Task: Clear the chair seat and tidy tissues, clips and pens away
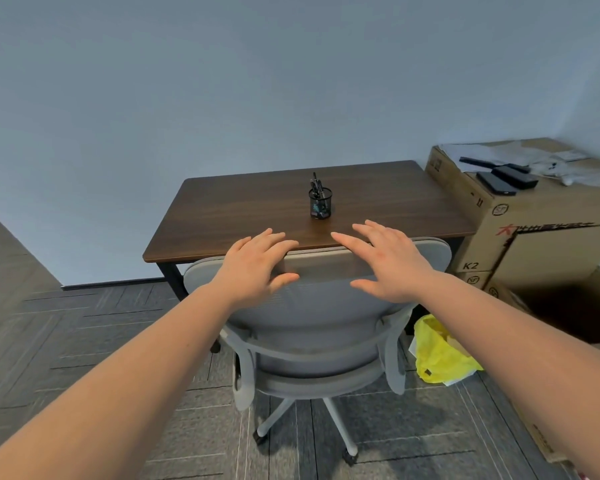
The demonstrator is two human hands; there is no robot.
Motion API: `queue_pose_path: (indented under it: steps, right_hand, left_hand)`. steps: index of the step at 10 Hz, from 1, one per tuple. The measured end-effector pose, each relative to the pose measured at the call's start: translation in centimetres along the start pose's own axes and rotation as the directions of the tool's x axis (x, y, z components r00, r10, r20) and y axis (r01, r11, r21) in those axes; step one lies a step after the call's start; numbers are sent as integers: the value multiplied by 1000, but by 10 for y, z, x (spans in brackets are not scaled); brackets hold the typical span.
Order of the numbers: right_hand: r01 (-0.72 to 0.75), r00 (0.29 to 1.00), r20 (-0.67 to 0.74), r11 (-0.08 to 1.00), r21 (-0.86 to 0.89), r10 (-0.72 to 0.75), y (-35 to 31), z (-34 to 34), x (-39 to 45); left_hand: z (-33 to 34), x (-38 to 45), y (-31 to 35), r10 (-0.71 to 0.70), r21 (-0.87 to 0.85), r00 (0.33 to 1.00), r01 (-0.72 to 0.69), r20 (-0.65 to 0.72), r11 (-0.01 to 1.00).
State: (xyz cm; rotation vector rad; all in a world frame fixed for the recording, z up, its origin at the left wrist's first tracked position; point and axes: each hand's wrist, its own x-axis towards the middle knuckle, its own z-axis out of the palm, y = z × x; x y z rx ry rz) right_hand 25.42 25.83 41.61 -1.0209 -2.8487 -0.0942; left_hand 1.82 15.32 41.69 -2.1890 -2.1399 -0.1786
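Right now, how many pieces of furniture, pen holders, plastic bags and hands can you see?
Furniture: 2, the desk and the grey chair
Pen holders: 1, the mesh pen cup on the desk
Plastic bags: 1, the yellow bag on the floor
Hands: 2, left hand and right hand
Total: 6

We see soft, even, cool-toned light, moderately bright, with no hard shadows; only a faint sheen lies on the worktop (257, 206). Wide-angle distortion bends the edges and stretches both forearms. The floor (84, 341) and the corners look slightly smeared and soft.
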Motion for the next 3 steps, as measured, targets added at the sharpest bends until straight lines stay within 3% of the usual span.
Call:
queue_pose_path:
  steps: [3]
  right_hand:
    - [-34, 983, 181, 992, 118, 12, -4, -30, -23]
  left_hand:
    - [0, -11, 1, -2, -11, 1000, 3, 6, 1000]
